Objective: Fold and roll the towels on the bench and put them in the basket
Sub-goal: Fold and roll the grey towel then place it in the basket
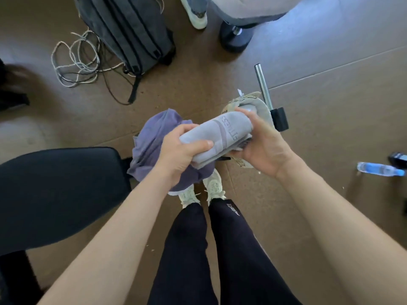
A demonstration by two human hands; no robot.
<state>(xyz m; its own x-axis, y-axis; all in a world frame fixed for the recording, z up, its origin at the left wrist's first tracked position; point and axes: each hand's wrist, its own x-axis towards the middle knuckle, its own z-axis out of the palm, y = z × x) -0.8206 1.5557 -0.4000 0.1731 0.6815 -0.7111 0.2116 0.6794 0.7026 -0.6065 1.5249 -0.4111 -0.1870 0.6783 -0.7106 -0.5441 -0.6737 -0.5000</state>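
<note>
A rolled light-grey towel with printed lettering is held in the air in front of me, above my feet. My left hand grips its left end and my right hand wraps its right end. A loose purple towel hangs crumpled under and behind my left hand, at the end of the black padded bench. Behind my right hand a beige basket shows partly, with grey cloth inside; most of it is hidden by the roll and my hand.
A dark backpack and tangled cords lie on the brown floor ahead. Another person's shoe and a black stand base are at the top. A metal bar stands by the basket. A water bottle lies at right.
</note>
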